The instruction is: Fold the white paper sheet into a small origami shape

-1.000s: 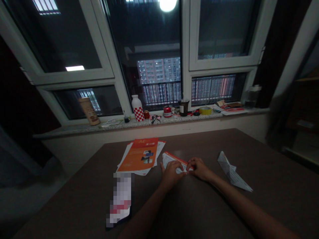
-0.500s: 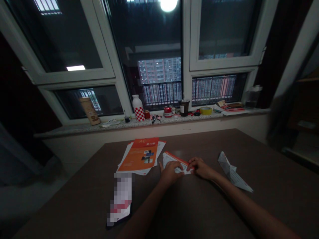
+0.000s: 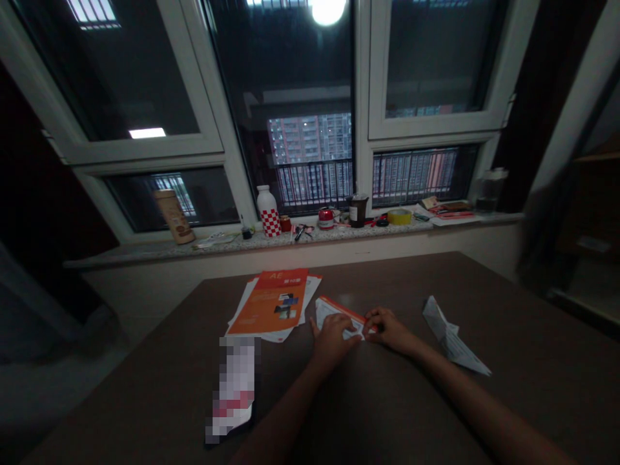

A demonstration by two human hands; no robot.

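Observation:
A folded sheet of paper (image 3: 325, 310), white with an orange-red strip along its upper edge, lies on the brown table. My left hand (image 3: 334, 337) rests over its lower left part, with the thumb and fingers closing on the paper near the bottom corner. At the right end of the sheet, my right hand (image 3: 390, 330) pinches the corner between thumb and fingers. The two hands nearly meet there and hide part of the folds. Off to the right lies a folded paper shape (image 3: 448, 336) with pointed ends and printed text, apart from both hands.
Left of my hands lies a stack of sheets with an orange cover (image 3: 271, 303). Nearer me is a phone (image 3: 236, 394) with a blurred screen. Along the windowsill stand a checkered bottle (image 3: 268, 212), a tan tumbler (image 3: 173, 217), a dark cup (image 3: 358, 212) and yellow tape (image 3: 400, 217).
My left hand's thumb and fingertips have shifted slightly right along the lower edge of the paper, toward my right hand. The right hand stays at the corner, nearly unmoved.

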